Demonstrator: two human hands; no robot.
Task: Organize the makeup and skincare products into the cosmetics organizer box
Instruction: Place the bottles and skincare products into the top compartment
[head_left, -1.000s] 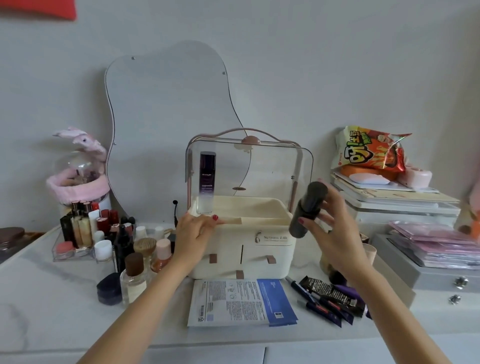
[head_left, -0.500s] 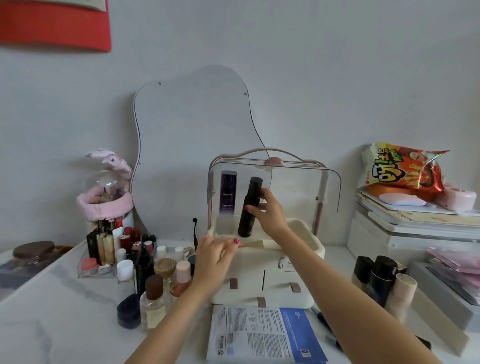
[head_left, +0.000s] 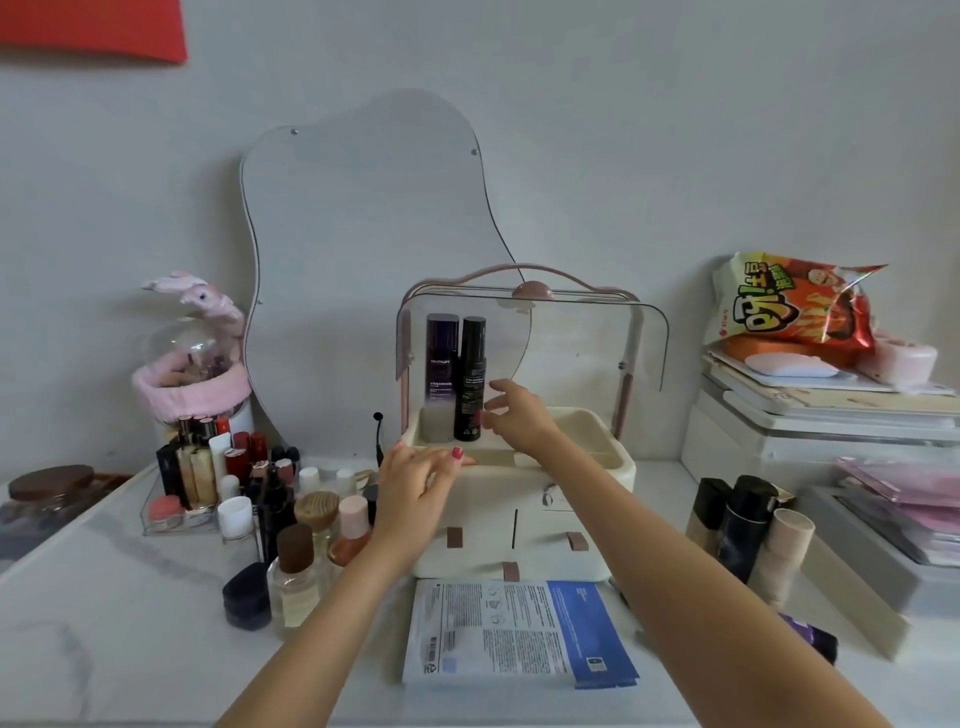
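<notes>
The black spray bottle (head_left: 470, 379), carried a second earlier, was stood beside the purple bottle (head_left: 441, 371) in the organizer box (head_left: 582, 499), both hands — right hand (head_left: 514, 415), left hand (head_left: 421, 480) — left open-fingered and empty.

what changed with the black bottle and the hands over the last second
The right hand carried the black bottle from the right into the organizer box, stood it beside the purple bottle, and let go. The left hand stayed resting on the box's front edge; the purple bottle did not move.
</notes>
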